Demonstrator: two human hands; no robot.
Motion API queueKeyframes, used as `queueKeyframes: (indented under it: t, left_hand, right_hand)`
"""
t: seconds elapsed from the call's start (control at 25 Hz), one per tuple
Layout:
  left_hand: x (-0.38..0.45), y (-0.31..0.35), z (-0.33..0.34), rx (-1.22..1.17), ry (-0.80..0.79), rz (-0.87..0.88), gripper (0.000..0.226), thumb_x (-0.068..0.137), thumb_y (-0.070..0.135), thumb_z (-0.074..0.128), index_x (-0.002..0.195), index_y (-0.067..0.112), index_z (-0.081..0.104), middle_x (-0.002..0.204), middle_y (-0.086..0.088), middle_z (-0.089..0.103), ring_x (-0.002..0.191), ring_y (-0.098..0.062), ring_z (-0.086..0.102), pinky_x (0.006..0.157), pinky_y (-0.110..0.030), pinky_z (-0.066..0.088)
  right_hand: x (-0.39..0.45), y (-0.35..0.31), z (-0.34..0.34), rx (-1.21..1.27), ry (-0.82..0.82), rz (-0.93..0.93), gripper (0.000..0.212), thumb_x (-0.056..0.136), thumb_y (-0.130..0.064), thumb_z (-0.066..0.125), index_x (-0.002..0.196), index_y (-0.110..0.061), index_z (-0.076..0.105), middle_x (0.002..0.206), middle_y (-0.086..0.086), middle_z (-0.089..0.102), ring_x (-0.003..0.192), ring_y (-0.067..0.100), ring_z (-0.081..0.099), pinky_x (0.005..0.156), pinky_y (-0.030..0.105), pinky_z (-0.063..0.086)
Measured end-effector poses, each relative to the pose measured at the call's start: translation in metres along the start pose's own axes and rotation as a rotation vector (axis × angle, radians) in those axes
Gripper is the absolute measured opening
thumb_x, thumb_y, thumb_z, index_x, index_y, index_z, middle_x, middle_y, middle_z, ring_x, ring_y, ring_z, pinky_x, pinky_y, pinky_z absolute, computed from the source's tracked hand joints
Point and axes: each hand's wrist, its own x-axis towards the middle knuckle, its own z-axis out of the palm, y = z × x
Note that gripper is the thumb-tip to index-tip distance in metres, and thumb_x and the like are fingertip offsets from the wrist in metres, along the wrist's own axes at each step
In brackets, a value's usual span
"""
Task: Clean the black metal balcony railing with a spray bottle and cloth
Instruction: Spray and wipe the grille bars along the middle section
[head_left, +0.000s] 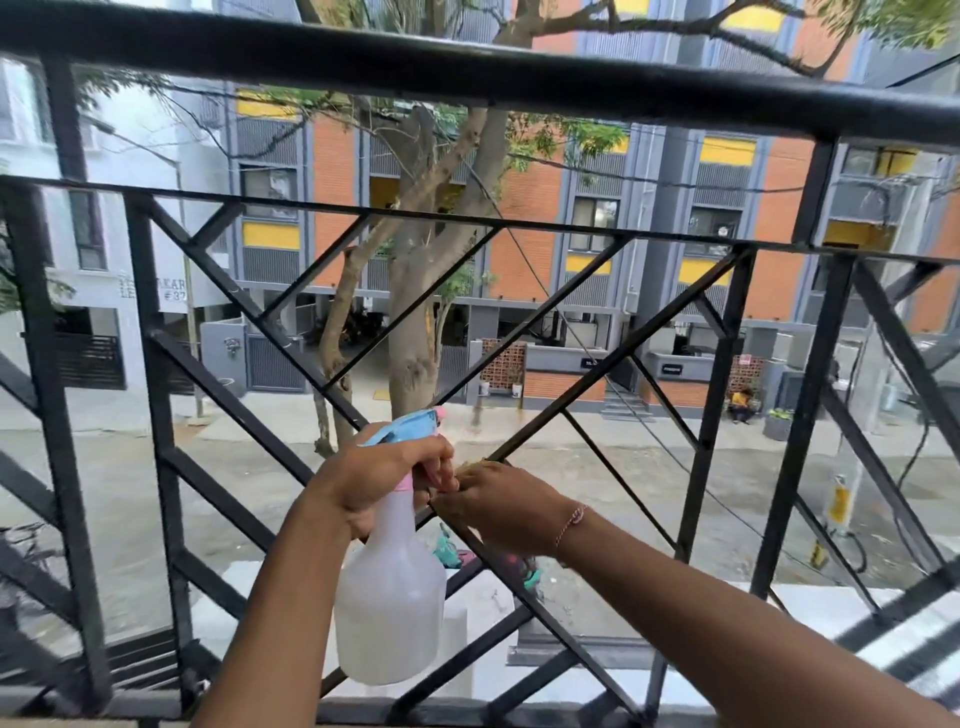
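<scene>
The black metal railing (467, 73) fills the view, with a thick top bar and diagonal bars below. My left hand (379, 475) grips the neck of a translucent white spray bottle (389, 608) with a blue and pink trigger head, held upright just in front of the bars. My right hand (498, 506) grips a yellowish cloth (480, 464), mostly hidden under the fingers, pressed onto a diagonal bar where two bars cross, right beside the bottle's neck. The two hands nearly touch.
Beyond the railing lie a street, a tree trunk (415, 291) and orange and grey buildings. Vertical posts (719, 395) stand to the right and left of my hands. A white ledge (810, 603) runs below the bars.
</scene>
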Motion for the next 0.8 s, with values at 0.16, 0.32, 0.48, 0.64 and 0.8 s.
queueKeyframes:
  t: [0.16,0.32,0.48,0.64,0.8]
  left_hand:
    - [-0.002,0.004,-0.015,-0.034,0.055,0.007,0.01,0.082,0.009,0.071,0.075,0.004,0.066,0.076,-0.016,0.067,0.076,-0.028,0.068,0.057,-0.028,0.044]
    - [-0.004,0.005,-0.039,-0.01,0.173,0.016,0.006,0.092,0.006,0.065,0.089,0.004,0.069,0.079,-0.016,0.072,0.078,-0.025,0.071,0.055,-0.028,0.047]
    - [-0.004,0.0,-0.053,0.0,0.215,0.024,0.015,0.097,0.011,0.064,0.091,0.0,0.072,0.085,-0.02,0.076,0.085,-0.031,0.072,0.065,-0.032,0.051]
    - [-0.007,-0.002,-0.06,-0.043,0.256,0.003,0.012,0.088,0.013,0.071,0.093,0.002,0.072,0.083,-0.017,0.075,0.084,-0.031,0.073,0.052,-0.025,0.048]
    - [-0.008,-0.003,-0.061,-0.009,0.255,0.004,0.023,0.079,0.016,0.077,0.099,0.005,0.073,0.077,-0.013,0.073,0.082,-0.031,0.073,0.056,-0.028,0.046]
  right_hand:
    - [0.009,0.006,-0.05,0.601,0.093,0.357,0.031,0.091,0.005,0.051,0.112,-0.008,0.069,0.1,0.014,0.071,0.087,0.03,0.066,0.069,0.036,0.057]
    - [0.013,0.002,-0.106,1.224,0.389,0.656,0.03,0.101,0.004,0.041,0.118,-0.006,0.064,0.104,0.008,0.062,0.08,0.016,0.057,0.051,0.014,0.048]
    - [0.039,0.001,-0.139,0.636,0.785,0.476,0.025,0.1,0.0,0.049,0.122,-0.004,0.059,0.106,0.008,0.065,0.083,0.017,0.06,0.065,0.02,0.055]
    - [0.072,-0.016,-0.074,-0.143,0.366,0.167,0.037,0.099,-0.006,0.046,0.135,0.0,0.05,0.127,0.023,0.059,0.113,0.035,0.059,0.1,0.046,0.05]
    - [0.08,-0.036,-0.028,-0.337,0.088,0.078,0.035,0.103,-0.023,0.033,0.122,-0.008,0.058,0.117,0.013,0.064,0.112,0.032,0.058,0.107,0.047,0.036]
